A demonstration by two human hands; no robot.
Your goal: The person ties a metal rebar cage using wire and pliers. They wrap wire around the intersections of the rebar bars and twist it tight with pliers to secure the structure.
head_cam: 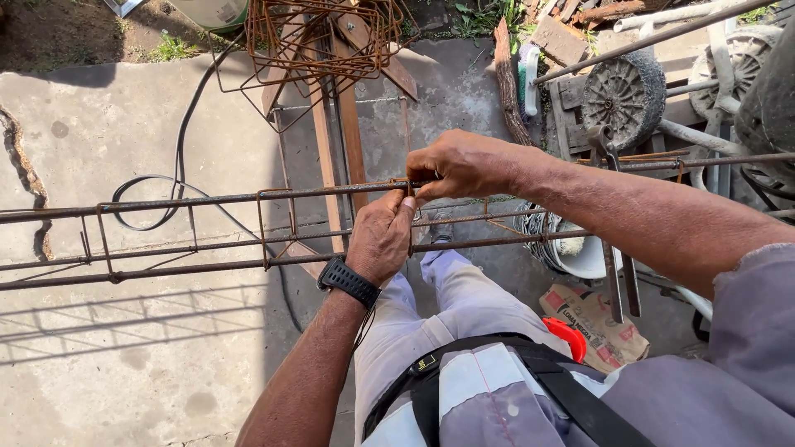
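Both hands are meeting on the top rebar [207,199]: left hand [381,236] pinching a stirrup [411,217] beneath it, right hand [464,164] clenching just above.

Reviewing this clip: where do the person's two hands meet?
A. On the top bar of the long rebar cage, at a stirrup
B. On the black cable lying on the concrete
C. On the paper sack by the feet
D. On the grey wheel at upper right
A: the left hand and right hand pinch together at a stirrup on the top bar of the rebar cage.
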